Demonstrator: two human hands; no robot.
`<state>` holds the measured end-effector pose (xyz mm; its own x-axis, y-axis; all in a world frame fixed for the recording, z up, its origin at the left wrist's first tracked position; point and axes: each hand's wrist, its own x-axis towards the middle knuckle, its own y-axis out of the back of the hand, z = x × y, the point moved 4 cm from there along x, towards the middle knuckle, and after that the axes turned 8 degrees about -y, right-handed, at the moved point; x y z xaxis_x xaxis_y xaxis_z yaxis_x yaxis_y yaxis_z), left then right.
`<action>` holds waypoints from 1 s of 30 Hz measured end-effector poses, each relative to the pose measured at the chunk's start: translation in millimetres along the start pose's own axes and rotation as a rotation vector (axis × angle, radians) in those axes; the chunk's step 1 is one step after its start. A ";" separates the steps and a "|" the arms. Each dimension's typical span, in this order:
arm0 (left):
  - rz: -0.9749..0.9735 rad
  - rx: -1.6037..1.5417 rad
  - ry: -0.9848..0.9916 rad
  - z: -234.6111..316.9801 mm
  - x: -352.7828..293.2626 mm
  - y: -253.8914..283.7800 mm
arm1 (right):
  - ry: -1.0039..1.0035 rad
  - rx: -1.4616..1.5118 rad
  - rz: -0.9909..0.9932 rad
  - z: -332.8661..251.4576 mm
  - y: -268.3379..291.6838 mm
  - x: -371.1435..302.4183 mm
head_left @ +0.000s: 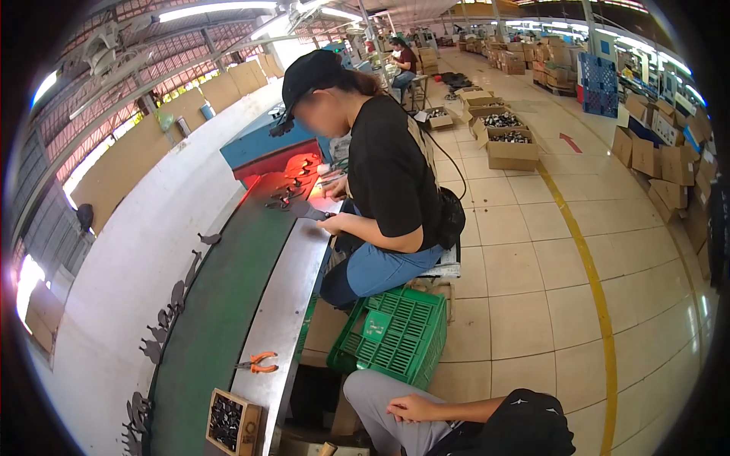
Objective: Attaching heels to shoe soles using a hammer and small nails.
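Orange-handled pliers (pixel 256 363) lie on the steel edge of the tabletop (pixel 285 304), beside the green belt (pixel 220 304).
Their long axis runs across the strip, with the nose towards the belt and the spread handles towards the aisle. Just below sits a wooden box of dark parts (pixel 232 420), with a green crate (pixel 395 334) to the right. Our own hands are out of view, so we cannot tell their grip. A seated co-worker's hand (pixel 318 223) works further up.

Your one visible hand (pixel 411 410) rests loosely on grey-trousered knee, holding nothing; which hand, can't tell. Nearest: green plastic crate (pixel 395 334), just beyond knee. Orange-handled pliers (pixel 257 364) lie on metal ledge beside green conveyor belt (pixel 220 304); small wooden box (pixel 234 422) of dark parts near them. Co-worker's hand (pixel 334 222) grips dark piece at belt edge.
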<state>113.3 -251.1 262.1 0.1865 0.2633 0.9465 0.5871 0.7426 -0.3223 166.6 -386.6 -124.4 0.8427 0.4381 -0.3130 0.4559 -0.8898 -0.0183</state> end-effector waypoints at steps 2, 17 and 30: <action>0.003 -0.017 0.022 -5.5 -1.4 11.9 | 0.008 -0.004 0.002 0.1 0.1 2.4; 0.106 -0.050 0.207 -26.1 -30.9 62.8 | -0.002 -0.002 0.006 -3.6 3.2 4.1; 0.191 -0.086 0.396 -26.5 -50.9 79.0 | -0.003 -0.004 0.007 2.2 -0.1 6.8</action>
<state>171.1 -222.1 188.9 0.5755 0.1218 0.8087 0.5734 0.6450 -0.5052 171.6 -383.8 -128.6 0.8450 0.4315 -0.3160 0.4512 -0.8923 -0.0118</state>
